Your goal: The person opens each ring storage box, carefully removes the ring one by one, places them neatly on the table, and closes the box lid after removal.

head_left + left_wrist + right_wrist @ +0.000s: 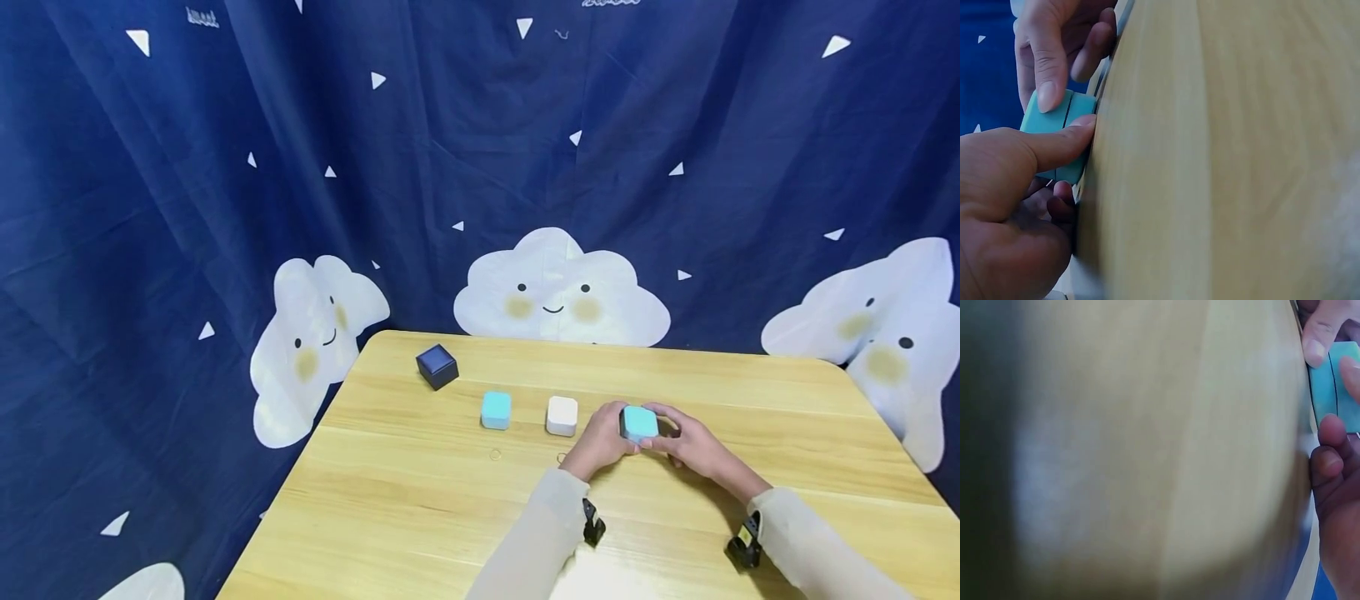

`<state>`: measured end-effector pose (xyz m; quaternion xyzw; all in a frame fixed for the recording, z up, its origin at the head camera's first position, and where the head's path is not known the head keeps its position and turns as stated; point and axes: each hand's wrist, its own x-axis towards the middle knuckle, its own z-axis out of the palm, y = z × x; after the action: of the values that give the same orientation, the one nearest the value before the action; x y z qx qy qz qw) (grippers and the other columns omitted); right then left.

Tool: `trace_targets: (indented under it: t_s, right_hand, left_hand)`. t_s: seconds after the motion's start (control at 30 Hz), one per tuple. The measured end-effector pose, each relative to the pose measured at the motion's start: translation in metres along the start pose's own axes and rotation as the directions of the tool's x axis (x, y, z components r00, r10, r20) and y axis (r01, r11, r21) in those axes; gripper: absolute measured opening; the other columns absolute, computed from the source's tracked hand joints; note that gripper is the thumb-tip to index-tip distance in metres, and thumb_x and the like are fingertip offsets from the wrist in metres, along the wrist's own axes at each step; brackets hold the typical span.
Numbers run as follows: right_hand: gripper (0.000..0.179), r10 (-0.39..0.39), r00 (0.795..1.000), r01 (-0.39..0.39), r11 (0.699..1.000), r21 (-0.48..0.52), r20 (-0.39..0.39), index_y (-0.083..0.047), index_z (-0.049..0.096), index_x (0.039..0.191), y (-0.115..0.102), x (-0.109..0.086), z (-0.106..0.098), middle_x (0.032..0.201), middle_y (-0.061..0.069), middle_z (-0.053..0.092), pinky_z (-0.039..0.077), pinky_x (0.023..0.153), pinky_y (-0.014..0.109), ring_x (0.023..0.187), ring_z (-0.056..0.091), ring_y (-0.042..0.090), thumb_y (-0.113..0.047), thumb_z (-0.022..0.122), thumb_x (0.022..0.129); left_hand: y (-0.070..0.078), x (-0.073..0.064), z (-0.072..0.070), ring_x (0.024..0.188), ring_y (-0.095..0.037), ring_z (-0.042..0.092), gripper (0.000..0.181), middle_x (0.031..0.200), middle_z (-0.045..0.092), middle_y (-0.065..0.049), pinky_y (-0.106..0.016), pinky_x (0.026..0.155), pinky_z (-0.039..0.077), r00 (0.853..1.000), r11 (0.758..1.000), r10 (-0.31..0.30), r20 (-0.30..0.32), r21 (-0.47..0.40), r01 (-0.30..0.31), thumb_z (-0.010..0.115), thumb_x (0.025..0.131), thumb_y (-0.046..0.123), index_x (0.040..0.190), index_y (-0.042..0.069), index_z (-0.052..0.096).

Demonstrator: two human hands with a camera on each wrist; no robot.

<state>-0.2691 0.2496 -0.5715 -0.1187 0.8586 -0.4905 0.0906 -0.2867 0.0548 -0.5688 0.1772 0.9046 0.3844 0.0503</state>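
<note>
Both hands are at a small turquoise ring box with rounded corners, standing on the table. From its left side the left hand grips it, the thumb lying across the lower half. The right hand holds it from the other side, with its thumb on the upper half. In the left wrist view a thin dark seam parts lid and base, and the lid sits down on the base. The right wrist view shows the same turquoise box at its right edge. What the box contains is hidden.
Left of the hands stand a white box, another turquoise box and, farther back, a dark blue box. A thin ring lies before the second turquoise box, another ring beside the left wrist. A blue curtain hangs behind the wooden table.
</note>
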Motion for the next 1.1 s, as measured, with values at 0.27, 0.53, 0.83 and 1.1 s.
trace_targets:
  t_s: [0.27, 0.53, 0.83, 1.1]
  right_hand:
    - [0.067, 0.032, 0.999, -0.031, 0.999, -0.024, 0.023, -0.007, 0.042, 0.15, -0.002, 0.001, -0.006, 0.056, -0.002, 0.045, 0.042, 0.04, 0.032, 0.043, 0.042, 0.012, -0.031, 0.071, 0.094]
    - [0.069, 0.081, 0.996, -0.082, 0.996, 0.024, 0.037, -0.005, 0.039, 0.152, -0.007, 0.005, -0.011, 0.074, 0.007, 0.059, 0.037, 0.04, 0.03, 0.045, 0.038, 0.011, -0.035, 0.067, 0.097]
    - [0.067, 0.064, 0.996, -0.071, 0.992, 0.108, 0.063, 0.002, 0.037, 0.151, -0.005, 0.01, -0.012, 0.062, 0.002, 0.045, 0.034, 0.039, 0.031, 0.043, 0.033, 0.011, -0.034, 0.061, 0.101]
    - [0.066, 0.084, 0.993, -0.096, 0.986, 0.134, 0.088, 0.005, 0.038, 0.15, -0.007, 0.017, -0.016, 0.052, -0.004, 0.038, 0.032, 0.037, 0.03, 0.041, 0.033, 0.01, -0.041, 0.05, 0.105]
  left_hand:
    - [0.001, -0.001, 0.002, 0.107, -0.007, 0.057, 0.064, 0.12, 0.063, 0.002, -0.022, 0.098, 0.046, 1.0, 1.0, -0.019, 0.004, -0.007, 0.019, 0.089, 0.076, 0.013, 0.132, 0.011, 0.058]
    - [0.001, 0.002, 0.003, 0.114, -0.008, 0.057, 0.069, 0.126, 0.062, 0.002, -0.022, 0.102, 0.045, 0.999, 0.999, -0.032, 0.004, 0.004, 0.032, 0.089, 0.077, 0.016, 0.137, 0.011, 0.055]
    - [0.0, 0.001, 0.003, 0.121, -0.009, 0.056, 0.075, 0.133, 0.061, 0.0, -0.023, 0.106, 0.044, 1.0, 1.0, -0.024, 0.005, -0.006, 0.024, 0.089, 0.076, 0.015, 0.141, 0.01, 0.053]
    - [0.0, 0.001, 0.003, 0.125, -0.012, 0.055, 0.082, 0.14, 0.058, -0.002, -0.025, 0.109, 0.042, 0.999, 0.998, -0.045, 0.004, -0.031, 0.045, 0.089, 0.076, 0.014, 0.146, 0.009, 0.048]
